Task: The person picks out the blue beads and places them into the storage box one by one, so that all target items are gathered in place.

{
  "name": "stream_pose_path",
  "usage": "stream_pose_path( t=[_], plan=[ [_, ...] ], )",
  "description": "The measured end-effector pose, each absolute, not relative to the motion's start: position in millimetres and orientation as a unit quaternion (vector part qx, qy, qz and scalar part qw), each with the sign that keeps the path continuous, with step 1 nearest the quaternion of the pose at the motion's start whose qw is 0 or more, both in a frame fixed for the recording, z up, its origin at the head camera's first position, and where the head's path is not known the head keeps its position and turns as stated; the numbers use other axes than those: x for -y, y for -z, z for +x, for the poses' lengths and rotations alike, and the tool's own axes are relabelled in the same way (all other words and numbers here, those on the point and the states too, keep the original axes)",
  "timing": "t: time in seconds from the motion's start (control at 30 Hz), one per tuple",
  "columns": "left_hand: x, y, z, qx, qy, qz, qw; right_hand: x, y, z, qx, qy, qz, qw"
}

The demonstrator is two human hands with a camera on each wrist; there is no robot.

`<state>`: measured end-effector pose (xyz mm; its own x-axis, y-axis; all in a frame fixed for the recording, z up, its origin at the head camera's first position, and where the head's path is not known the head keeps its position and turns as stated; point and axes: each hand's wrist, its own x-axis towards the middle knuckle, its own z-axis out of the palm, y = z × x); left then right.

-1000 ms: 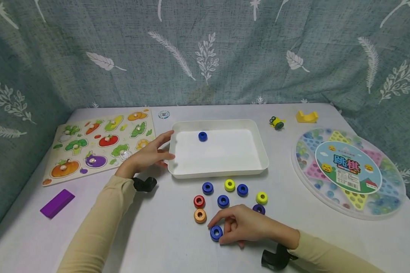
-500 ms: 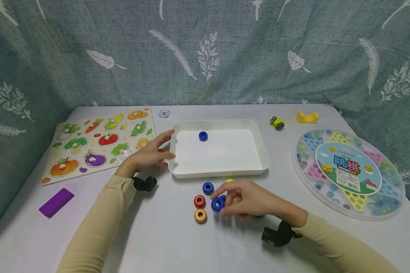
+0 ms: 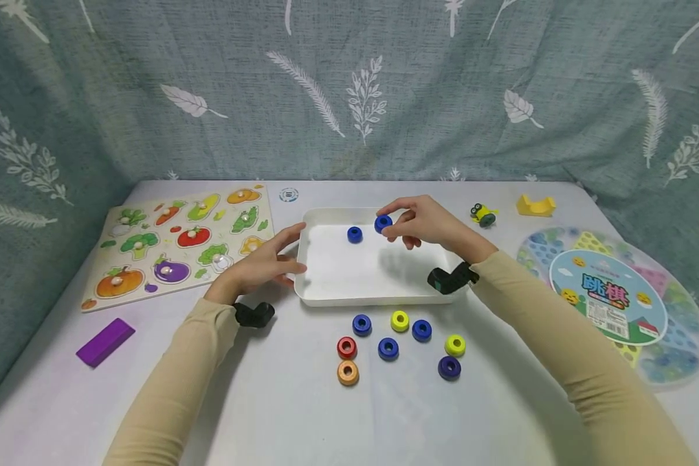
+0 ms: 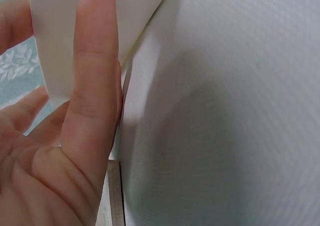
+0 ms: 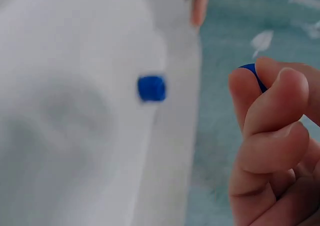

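Note:
My right hand [image 3: 422,223] pinches a blue ring [image 3: 382,224] between thumb and fingertips, above the back part of the white tray [image 3: 303,299]. In the right wrist view only a sliver of that ring [image 5: 247,67] shows between the fingertips. Another blue ring [image 3: 355,234] lies inside the tray, left of the held one. My left hand [image 3: 259,266] rests against the tray's left side, thumb and fingers spread. Its thumb lies straight along the outer wall [image 4: 135,11] in the left wrist view.
In front of the tray lie several loose rings: blue, yellow [image 3: 400,321], red [image 3: 346,347], orange [image 3: 347,373] and dark purple [image 3: 449,367]. A vegetable puzzle board [image 3: 175,291] and purple block [image 3: 105,342] are left; a round game box [image 3: 608,298] and small yellow toys [image 3: 536,206] right.
My right hand has carried the blue ring from the near table, past the loose rings, up and away to above the tray. The left hand has stayed at the tray's side.

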<state>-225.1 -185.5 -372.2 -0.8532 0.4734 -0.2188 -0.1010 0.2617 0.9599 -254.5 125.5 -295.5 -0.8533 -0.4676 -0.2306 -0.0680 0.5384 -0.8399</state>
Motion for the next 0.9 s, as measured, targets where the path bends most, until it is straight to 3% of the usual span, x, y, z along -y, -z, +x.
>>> stream_pose_path(
  t=[0.4,0.9],
  plan=[
    [184,369,-223,-0.754,-0.598,0.121,0.242,-117,331,-295,-0.854,0.463,-0.067,0.229],
    [186,370,-222,-0.744,-0.608,0.132,0.244,-112,350,-300,-0.868,0.431,-0.048,0.241]
  ],
)
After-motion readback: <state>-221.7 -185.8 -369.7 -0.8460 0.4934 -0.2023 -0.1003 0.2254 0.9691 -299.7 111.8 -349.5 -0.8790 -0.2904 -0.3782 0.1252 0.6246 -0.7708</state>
